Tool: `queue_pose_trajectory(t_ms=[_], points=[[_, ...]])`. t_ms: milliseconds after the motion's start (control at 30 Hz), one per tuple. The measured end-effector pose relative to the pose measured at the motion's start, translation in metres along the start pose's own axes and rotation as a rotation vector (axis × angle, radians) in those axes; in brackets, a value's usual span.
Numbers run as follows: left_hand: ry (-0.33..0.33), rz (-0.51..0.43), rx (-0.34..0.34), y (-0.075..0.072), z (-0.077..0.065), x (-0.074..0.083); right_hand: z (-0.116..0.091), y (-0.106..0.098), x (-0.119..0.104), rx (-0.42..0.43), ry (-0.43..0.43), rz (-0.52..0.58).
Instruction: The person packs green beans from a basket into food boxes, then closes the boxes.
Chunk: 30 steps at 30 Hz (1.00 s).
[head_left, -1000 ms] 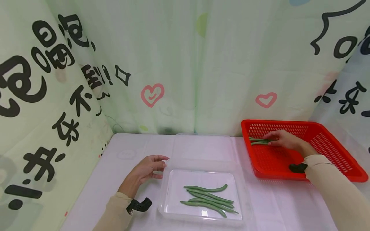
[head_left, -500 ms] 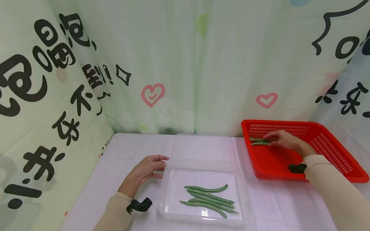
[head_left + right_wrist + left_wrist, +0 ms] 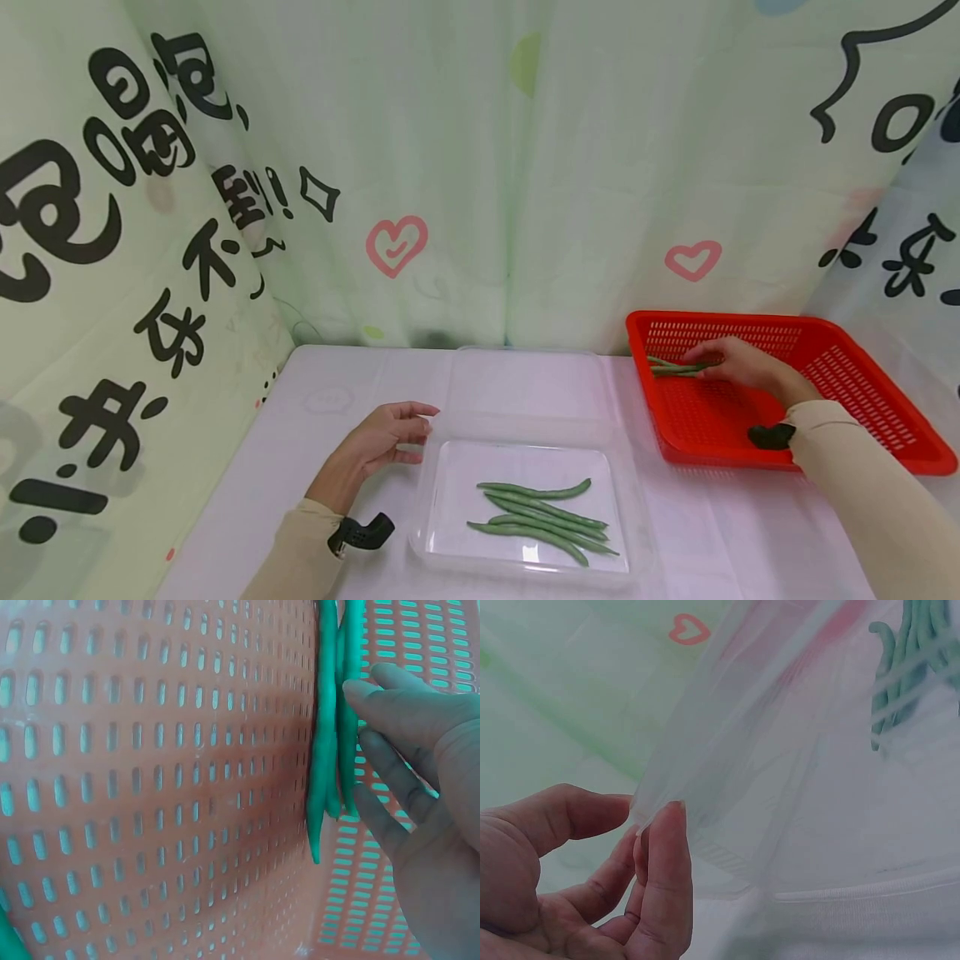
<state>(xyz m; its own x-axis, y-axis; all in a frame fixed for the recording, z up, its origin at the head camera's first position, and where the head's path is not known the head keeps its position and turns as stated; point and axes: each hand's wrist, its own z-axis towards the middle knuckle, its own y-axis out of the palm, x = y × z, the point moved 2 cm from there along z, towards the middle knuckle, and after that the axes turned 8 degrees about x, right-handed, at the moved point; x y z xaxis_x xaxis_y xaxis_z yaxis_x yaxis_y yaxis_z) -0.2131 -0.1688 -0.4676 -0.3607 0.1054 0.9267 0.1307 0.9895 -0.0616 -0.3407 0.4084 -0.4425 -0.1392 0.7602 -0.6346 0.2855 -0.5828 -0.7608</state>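
In the head view my left hand [image 3: 384, 437] is at the back left corner of a clear plastic box [image 3: 431, 500]. Thumb and fingertips pinch the box's thin edge in the left wrist view. Several green beans [image 3: 543, 517] lie side by side on the box's bottom. My right hand [image 3: 738, 367] reaches into a red basket [image 3: 885, 392] and pinches green beans [image 3: 349, 727] lying along the basket's left wall. In the right wrist view the thumb overlaps the nearest bean, while the other fingertips are partly hidden beside it.
A clear lid panel [image 3: 525, 379] lies folded back behind the box. White cloth covers the table [image 3: 360, 383]. Printed curtains [image 3: 555, 208] close off the back and both sides. The basket's raised walls surround the right hand.
Within the basket, the green beans at the right hand's fingertips have drawn closer together and tilted slightly. My left hand, the box and the beans in it have stayed put.
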Motion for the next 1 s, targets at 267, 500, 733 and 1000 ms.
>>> queue_pose_trajectory(t_ms=[267,500,733,1000], points=[[-0.004,0.008,0.021,0.000,0.001,0.000,0.007,0.002,-0.001,-0.010,-0.006,-0.114],[-0.004,0.014,0.021,0.001,-0.001,0.000,0.011,0.004,-0.005,-0.020,-0.030,-0.156],[-0.006,0.015,0.033,0.000,-0.001,-0.001,0.010,-0.003,-0.006,-0.094,-0.055,-0.171],[-0.004,0.020,0.033,0.001,-0.001,-0.001,-0.002,-0.008,-0.010,-0.226,-0.024,-0.119]])
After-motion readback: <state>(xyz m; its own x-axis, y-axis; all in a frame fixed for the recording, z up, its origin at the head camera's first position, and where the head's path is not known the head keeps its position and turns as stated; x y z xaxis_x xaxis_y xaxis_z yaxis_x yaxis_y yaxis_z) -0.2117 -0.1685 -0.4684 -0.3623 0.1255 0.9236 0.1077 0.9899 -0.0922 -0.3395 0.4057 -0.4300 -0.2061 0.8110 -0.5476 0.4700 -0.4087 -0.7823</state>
